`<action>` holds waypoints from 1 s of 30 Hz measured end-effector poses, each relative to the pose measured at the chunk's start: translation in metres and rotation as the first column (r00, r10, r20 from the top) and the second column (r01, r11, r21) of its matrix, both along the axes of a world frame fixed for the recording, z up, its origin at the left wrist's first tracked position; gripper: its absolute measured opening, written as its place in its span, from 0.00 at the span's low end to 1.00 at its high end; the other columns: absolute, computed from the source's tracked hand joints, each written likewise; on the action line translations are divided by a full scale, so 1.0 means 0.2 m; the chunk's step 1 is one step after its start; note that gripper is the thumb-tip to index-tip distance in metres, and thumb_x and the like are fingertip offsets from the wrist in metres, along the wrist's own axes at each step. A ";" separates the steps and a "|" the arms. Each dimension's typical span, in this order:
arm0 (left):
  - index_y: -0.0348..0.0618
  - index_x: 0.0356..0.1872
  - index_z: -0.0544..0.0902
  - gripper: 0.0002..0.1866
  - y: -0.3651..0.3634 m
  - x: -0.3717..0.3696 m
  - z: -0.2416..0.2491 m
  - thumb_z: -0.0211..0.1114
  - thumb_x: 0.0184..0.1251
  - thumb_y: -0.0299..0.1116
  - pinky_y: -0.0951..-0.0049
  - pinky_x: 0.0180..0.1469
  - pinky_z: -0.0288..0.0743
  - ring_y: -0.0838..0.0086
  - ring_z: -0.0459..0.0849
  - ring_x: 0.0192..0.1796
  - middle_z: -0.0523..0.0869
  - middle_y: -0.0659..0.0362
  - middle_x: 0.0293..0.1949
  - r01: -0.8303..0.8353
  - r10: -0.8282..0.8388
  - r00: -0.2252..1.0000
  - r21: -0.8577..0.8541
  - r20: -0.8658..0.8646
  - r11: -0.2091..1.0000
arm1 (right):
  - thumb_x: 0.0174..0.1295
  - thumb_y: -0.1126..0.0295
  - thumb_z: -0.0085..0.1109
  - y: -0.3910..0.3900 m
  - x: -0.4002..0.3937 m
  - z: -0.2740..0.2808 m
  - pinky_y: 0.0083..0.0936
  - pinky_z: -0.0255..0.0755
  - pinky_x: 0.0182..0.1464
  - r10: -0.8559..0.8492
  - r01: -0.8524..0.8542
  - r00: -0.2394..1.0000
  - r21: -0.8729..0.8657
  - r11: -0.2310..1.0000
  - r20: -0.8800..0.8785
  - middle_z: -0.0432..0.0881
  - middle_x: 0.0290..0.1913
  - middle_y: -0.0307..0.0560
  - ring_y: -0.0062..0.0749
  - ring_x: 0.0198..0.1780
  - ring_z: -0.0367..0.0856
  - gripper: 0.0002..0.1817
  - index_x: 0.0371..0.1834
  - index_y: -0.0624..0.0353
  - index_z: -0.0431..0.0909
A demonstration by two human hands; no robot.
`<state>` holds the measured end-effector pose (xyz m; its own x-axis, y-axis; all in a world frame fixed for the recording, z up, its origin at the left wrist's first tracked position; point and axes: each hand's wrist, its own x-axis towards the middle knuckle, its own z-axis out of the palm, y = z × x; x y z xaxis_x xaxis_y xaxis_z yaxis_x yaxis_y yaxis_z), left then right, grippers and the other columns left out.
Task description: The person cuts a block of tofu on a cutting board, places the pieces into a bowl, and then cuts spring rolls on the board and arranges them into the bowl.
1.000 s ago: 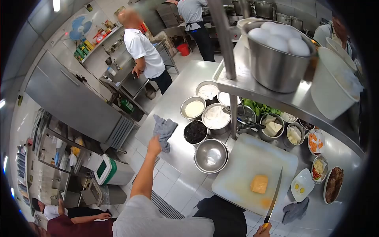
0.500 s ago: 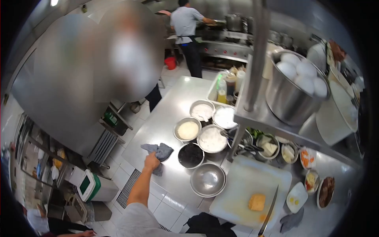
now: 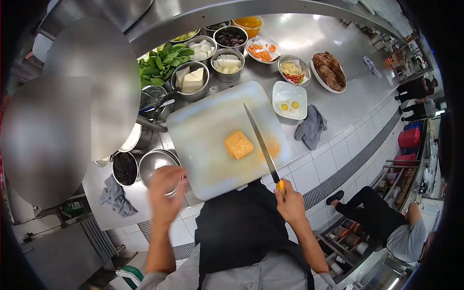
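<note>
My right hand [image 3: 291,202] is closed round the yellow handle of a long kitchen knife [image 3: 261,137]. The blade lies over the right part of a white cutting board [image 3: 203,145], pointing away from me. Left of the blade, a square golden-orange block [image 3: 239,144] of food rests on the board. My left hand [image 3: 166,192], blurred by motion, hovers by the board's left corner with its fingers apart and nothing seen in them. Partly behind it stands an empty metal bowl [image 3: 153,159]. A crumpled grey cloth [image 3: 117,197] lies farther left.
Behind the board are bowls of white blocks [image 3: 192,81], leafy greens [image 3: 164,63] and sliced carrot [image 3: 261,50]. A white dish with two yolk-like halves [image 3: 289,100], another grey cloth [image 3: 311,126] and a plate of brown meat [image 3: 329,72] sit rightward. A metal shelf [image 3: 232,14] overhangs the back.
My view has swung right, toward the board. My left hand has let go of the grey cloth and come back toward me. My right hand, unseen before, now holds the knife.
</note>
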<state>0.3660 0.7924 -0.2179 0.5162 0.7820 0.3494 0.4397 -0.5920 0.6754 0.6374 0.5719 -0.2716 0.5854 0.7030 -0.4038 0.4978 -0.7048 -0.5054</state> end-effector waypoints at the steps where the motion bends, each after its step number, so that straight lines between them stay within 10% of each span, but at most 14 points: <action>1: 0.40 0.45 0.87 0.13 -0.03 0.15 -0.06 0.74 0.57 0.23 0.59 0.59 0.78 0.55 0.85 0.53 0.89 0.52 0.47 0.066 -0.066 0.998 -0.052 0.015 0.996 | 0.71 0.61 0.60 -0.01 -0.01 0.02 0.57 0.78 0.44 0.010 -0.010 1.000 0.014 1.000 0.006 0.86 0.36 0.69 0.72 0.40 0.85 0.22 0.65 0.53 0.71; 8: 0.40 0.69 0.68 0.44 0.02 0.64 -0.50 0.81 0.50 0.33 0.51 0.71 0.67 0.44 0.68 0.68 0.69 0.43 0.66 0.077 -0.141 0.946 -0.219 -0.292 0.973 | 0.70 0.64 0.62 -0.02 -0.01 0.16 0.54 0.78 0.42 0.088 -0.086 0.996 0.081 0.993 -0.017 0.86 0.34 0.66 0.67 0.38 0.85 0.22 0.65 0.55 0.71; 30: 0.35 0.61 0.74 0.35 0.08 0.82 -0.53 0.75 0.48 0.32 0.52 0.68 0.70 0.45 0.70 0.62 0.72 0.44 0.59 0.036 -0.165 0.881 -0.285 -0.443 0.958 | 0.70 0.63 0.60 0.06 0.16 0.27 0.51 0.81 0.36 0.321 -0.322 0.947 -0.148 0.935 -0.026 0.86 0.33 0.60 0.60 0.33 0.87 0.21 0.62 0.57 0.70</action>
<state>0.5295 0.8075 -0.3244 0.6479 0.7459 -0.1544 0.6844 -0.4811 0.5478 0.6693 0.5837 -0.2171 0.3376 0.7857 -0.5183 0.7097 -0.5742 -0.4082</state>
